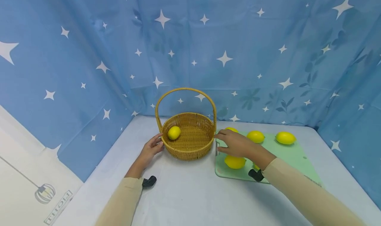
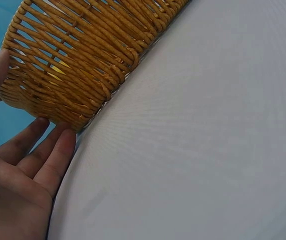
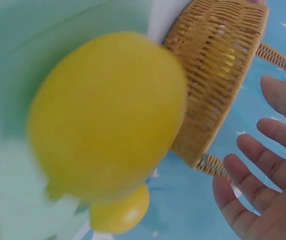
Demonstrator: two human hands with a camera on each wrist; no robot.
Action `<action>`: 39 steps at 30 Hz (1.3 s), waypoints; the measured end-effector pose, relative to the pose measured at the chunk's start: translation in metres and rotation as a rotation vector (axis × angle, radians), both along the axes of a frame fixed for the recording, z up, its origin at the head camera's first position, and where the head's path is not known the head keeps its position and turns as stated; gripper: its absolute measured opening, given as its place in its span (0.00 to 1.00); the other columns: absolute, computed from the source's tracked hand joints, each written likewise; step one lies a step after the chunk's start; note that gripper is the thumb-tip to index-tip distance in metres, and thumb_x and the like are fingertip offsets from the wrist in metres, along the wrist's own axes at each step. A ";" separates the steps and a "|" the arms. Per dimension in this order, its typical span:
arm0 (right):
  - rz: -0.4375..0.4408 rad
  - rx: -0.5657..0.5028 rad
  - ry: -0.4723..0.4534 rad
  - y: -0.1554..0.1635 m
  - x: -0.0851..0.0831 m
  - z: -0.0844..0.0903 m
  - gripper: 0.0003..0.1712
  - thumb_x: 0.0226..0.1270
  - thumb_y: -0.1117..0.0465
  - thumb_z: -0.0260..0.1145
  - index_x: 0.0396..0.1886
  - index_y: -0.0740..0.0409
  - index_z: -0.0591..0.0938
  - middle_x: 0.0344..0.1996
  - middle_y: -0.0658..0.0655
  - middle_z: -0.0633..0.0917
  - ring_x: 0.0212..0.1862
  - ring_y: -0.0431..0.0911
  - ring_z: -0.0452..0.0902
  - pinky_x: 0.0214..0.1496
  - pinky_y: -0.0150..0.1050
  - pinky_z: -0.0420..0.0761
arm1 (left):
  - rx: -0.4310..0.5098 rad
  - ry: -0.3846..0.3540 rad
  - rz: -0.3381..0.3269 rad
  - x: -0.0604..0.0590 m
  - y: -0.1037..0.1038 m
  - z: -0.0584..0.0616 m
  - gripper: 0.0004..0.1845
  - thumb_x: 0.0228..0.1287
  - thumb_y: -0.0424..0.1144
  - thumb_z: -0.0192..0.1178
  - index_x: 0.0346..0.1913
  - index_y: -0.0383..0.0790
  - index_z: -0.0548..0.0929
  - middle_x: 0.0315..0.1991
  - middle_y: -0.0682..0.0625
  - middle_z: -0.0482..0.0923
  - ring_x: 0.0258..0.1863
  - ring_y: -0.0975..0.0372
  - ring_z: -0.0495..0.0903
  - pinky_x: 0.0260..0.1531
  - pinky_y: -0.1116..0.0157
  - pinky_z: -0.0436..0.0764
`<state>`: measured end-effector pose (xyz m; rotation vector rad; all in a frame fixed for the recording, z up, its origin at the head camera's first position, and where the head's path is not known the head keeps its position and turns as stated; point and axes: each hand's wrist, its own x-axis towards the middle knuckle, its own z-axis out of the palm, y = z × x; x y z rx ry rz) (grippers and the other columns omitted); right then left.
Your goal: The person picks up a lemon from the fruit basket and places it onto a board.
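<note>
A wicker basket (image 1: 187,155) with a tall arched handle stands on the table, one lemon (image 1: 174,132) lying inside at its left. My left hand (image 1: 150,151) touches the basket's left side. In the left wrist view, its extended fingers (image 2: 57,155) reach the lower edge of the woven wall (image 2: 72,55). My right hand (image 1: 235,143) is at the basket's right side, over the left part of a green board (image 1: 285,163). The right wrist view shows that hand (image 3: 268,185) with spread fingers and nothing held, while a large lemon (image 3: 107,120) fills the foreground.
Several lemons lie on the board, among them one at the front (image 1: 235,162), one at the back (image 1: 255,136) and one at the far right (image 1: 285,138). The right arm partly hides others. A blue star-patterned curtain (image 1: 190,54) hangs behind the white table (image 1: 190,193).
</note>
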<state>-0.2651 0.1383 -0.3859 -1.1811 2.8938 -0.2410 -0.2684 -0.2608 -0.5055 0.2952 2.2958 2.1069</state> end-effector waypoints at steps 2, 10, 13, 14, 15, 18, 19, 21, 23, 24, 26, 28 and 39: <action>0.008 -0.001 0.004 -0.010 -0.004 -0.001 0.31 0.68 0.45 0.65 0.64 0.55 0.76 0.57 0.54 0.76 0.58 0.50 0.72 0.59 0.48 0.77 | 0.006 -0.002 -0.001 0.000 -0.001 -0.001 0.29 0.72 0.43 0.57 0.73 0.49 0.65 0.69 0.39 0.64 0.60 0.51 0.72 0.57 0.57 0.77; 0.042 0.014 0.000 -0.046 -0.018 -0.001 0.31 0.68 0.47 0.66 0.66 0.54 0.74 0.53 0.55 0.77 0.49 0.46 0.74 0.49 0.41 0.80 | 0.052 -0.053 -0.038 0.013 0.005 0.025 0.29 0.74 0.33 0.53 0.74 0.41 0.61 0.70 0.34 0.59 0.63 0.47 0.68 0.62 0.48 0.70; 0.044 0.022 -0.018 -0.056 -0.023 -0.002 0.31 0.69 0.47 0.65 0.68 0.53 0.72 0.56 0.55 0.76 0.54 0.48 0.74 0.53 0.42 0.79 | 0.050 -0.047 -0.043 0.014 0.006 0.027 0.29 0.74 0.33 0.53 0.74 0.40 0.60 0.70 0.35 0.59 0.64 0.47 0.68 0.62 0.48 0.70; 0.045 0.028 -0.019 -0.059 -0.025 -0.003 0.32 0.69 0.47 0.65 0.68 0.52 0.72 0.57 0.55 0.76 0.55 0.48 0.73 0.55 0.42 0.79 | 0.045 -0.044 -0.047 0.014 0.006 0.027 0.29 0.74 0.33 0.53 0.75 0.40 0.60 0.70 0.34 0.59 0.64 0.46 0.68 0.62 0.48 0.70; 0.048 0.026 -0.025 -0.062 -0.027 -0.005 0.31 0.69 0.47 0.64 0.68 0.53 0.72 0.58 0.55 0.76 0.56 0.49 0.73 0.56 0.43 0.79 | 0.043 -0.043 -0.048 0.014 0.006 0.027 0.29 0.74 0.33 0.53 0.75 0.40 0.60 0.70 0.35 0.59 0.64 0.46 0.68 0.62 0.48 0.70; 0.043 0.042 -0.042 -0.071 -0.032 -0.009 0.31 0.70 0.46 0.63 0.69 0.52 0.72 0.61 0.55 0.75 0.60 0.49 0.71 0.60 0.44 0.76 | 0.037 -0.040 -0.053 0.014 0.006 0.027 0.29 0.74 0.34 0.53 0.75 0.39 0.59 0.71 0.34 0.59 0.64 0.47 0.68 0.62 0.49 0.70; 0.041 0.048 -0.047 -0.073 -0.033 -0.011 0.31 0.70 0.46 0.63 0.69 0.52 0.72 0.61 0.55 0.75 0.61 0.50 0.71 0.60 0.45 0.76 | 0.038 -0.042 -0.052 0.012 0.005 0.024 0.29 0.74 0.34 0.53 0.75 0.40 0.60 0.70 0.34 0.59 0.64 0.47 0.68 0.62 0.49 0.71; 0.039 0.048 -0.058 -0.079 -0.036 -0.013 0.31 0.70 0.47 0.63 0.69 0.52 0.72 0.61 0.55 0.75 0.61 0.50 0.71 0.60 0.46 0.76 | 0.038 -0.044 -0.048 0.008 0.003 0.018 0.29 0.74 0.35 0.53 0.75 0.42 0.60 0.71 0.35 0.59 0.64 0.47 0.68 0.62 0.51 0.71; 0.032 0.049 -0.066 -0.085 -0.040 -0.016 0.31 0.70 0.46 0.63 0.69 0.51 0.72 0.62 0.55 0.74 0.61 0.51 0.71 0.61 0.46 0.75 | 0.039 -0.038 -0.041 0.004 0.001 0.012 0.29 0.74 0.36 0.54 0.75 0.43 0.60 0.71 0.36 0.59 0.64 0.47 0.68 0.61 0.52 0.72; 0.028 0.047 -0.073 -0.089 -0.042 -0.018 0.31 0.70 0.46 0.63 0.69 0.51 0.72 0.63 0.56 0.74 0.62 0.51 0.70 0.62 0.47 0.74 | 0.041 -0.035 -0.038 0.002 -0.001 0.008 0.29 0.74 0.36 0.54 0.75 0.43 0.60 0.71 0.36 0.59 0.64 0.47 0.68 0.61 0.52 0.72; 0.021 0.051 -0.085 -0.094 -0.047 -0.022 0.32 0.70 0.45 0.62 0.70 0.52 0.71 0.64 0.56 0.73 0.64 0.52 0.69 0.64 0.48 0.72 | 0.039 -0.026 -0.029 -0.001 -0.002 0.003 0.29 0.74 0.37 0.54 0.75 0.45 0.61 0.70 0.37 0.60 0.64 0.47 0.68 0.61 0.53 0.73; 0.020 0.057 -0.105 -0.099 -0.052 -0.026 0.33 0.71 0.45 0.61 0.70 0.53 0.70 0.66 0.57 0.71 0.66 0.53 0.66 0.67 0.49 0.70 | 0.037 -0.020 -0.023 -0.002 -0.002 0.001 0.30 0.73 0.39 0.55 0.75 0.46 0.62 0.70 0.37 0.61 0.63 0.48 0.69 0.60 0.54 0.74; -0.006 0.039 -0.165 -0.126 -0.071 -0.032 0.36 0.71 0.47 0.62 0.73 0.56 0.66 0.71 0.62 0.63 0.71 0.56 0.57 0.70 0.52 0.64 | 0.020 0.009 -0.006 -0.003 -0.001 -0.002 0.30 0.71 0.44 0.59 0.73 0.48 0.65 0.68 0.38 0.65 0.61 0.49 0.71 0.57 0.56 0.77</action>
